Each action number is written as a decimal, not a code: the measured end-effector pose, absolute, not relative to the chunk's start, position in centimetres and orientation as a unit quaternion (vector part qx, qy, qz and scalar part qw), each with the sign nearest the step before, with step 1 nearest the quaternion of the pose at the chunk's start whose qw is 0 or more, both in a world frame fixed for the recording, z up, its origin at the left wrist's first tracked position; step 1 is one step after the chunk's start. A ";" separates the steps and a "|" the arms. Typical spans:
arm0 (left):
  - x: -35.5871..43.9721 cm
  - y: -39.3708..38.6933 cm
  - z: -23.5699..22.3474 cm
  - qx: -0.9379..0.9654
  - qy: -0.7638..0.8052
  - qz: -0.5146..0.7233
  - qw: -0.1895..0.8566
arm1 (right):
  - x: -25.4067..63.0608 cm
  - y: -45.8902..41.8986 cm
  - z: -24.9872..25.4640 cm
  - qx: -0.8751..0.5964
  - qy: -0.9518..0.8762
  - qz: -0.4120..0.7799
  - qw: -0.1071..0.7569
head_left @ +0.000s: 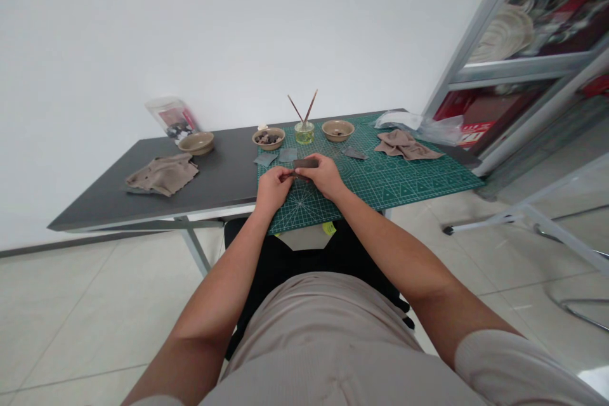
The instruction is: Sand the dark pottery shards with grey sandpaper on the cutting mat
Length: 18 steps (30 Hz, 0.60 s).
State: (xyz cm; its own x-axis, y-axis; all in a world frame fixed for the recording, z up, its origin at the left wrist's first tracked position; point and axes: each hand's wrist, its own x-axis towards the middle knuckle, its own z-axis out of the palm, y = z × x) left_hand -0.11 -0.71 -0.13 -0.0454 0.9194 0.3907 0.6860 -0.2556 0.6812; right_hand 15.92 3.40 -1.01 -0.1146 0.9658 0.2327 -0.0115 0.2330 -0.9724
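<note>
Both my hands meet over the near left part of a green cutting mat [404, 177]. My right hand [323, 176] is closed on a small dark flat block [305, 163], held level above the mat. My left hand [273, 185] is closed in a pinch on a small dark piece [291, 174] that touches the underside of the block. I cannot make out what the small piece is. Just beyond my hands lie grey flat squares [280, 156] on the mat's far left edge.
On the dark table [219, 171] stand a bowl of dark bits [269, 137], a glass jar with two sticks [304, 131], an empty-looking bowl [337, 130], another bowl [196, 143], two tan cloths [162, 174] [404, 144], a plastic bag [172, 117]. A metal shelf [523, 63] stands right.
</note>
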 end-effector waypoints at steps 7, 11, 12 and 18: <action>-0.3 -0.6 -0.3 0.630 0.590 0.450 0.227 | 16.2 3.6 -1.1 -0.399 -0.605 0.456 0.517; -0.5 -0.3 -0.7 0.643 0.583 0.450 0.211 | 16.2 3.7 -1.3 -0.403 -0.618 0.430 0.520; -0.5 -0.2 -0.8 0.648 0.579 0.451 0.205 | 16.2 3.8 -1.3 -0.402 -0.616 0.431 0.522; -0.4 -0.2 -0.9 0.674 0.570 0.433 0.183 | 16.0 3.9 -1.7 -0.410 -0.588 0.437 0.543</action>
State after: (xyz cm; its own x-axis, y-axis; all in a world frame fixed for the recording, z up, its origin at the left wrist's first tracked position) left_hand -0.45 -0.17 -0.85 -0.0253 0.9262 0.3761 0.6096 -0.2839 0.7401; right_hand 15.98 3.94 -1.68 -0.0740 0.9569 0.2807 0.0085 0.2820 -0.9594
